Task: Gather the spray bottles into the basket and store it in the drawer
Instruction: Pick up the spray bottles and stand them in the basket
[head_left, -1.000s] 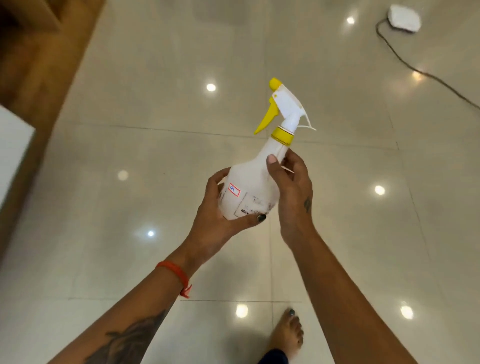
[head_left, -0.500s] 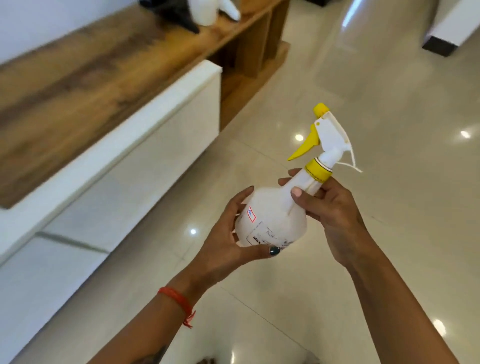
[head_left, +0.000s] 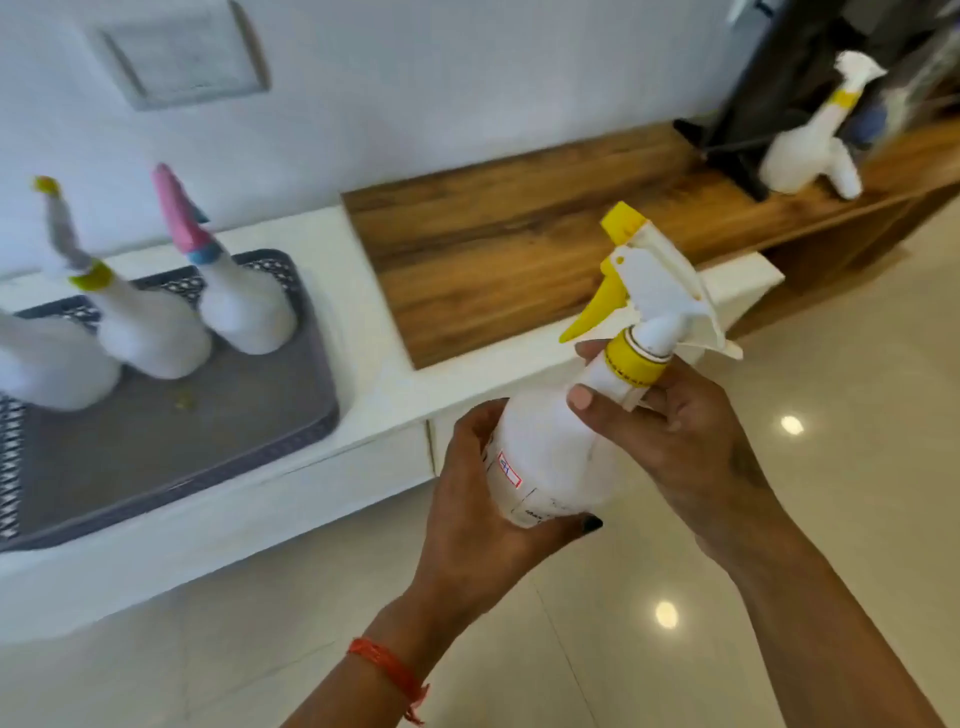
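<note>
White cabinet top bears the basket; left hand cups the spray bottle, right hand grips its neck. Crowded bottles could topple.

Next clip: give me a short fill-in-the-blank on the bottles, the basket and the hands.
1. The held spray bottle has a ____ trigger.
2. The grey basket holds ____ bottles.
3. The left hand grips the held bottle's ____, the right hand its neck.
4. One more bottle stands on the ____ shelf.

Missing: yellow; three; base; wooden
</note>
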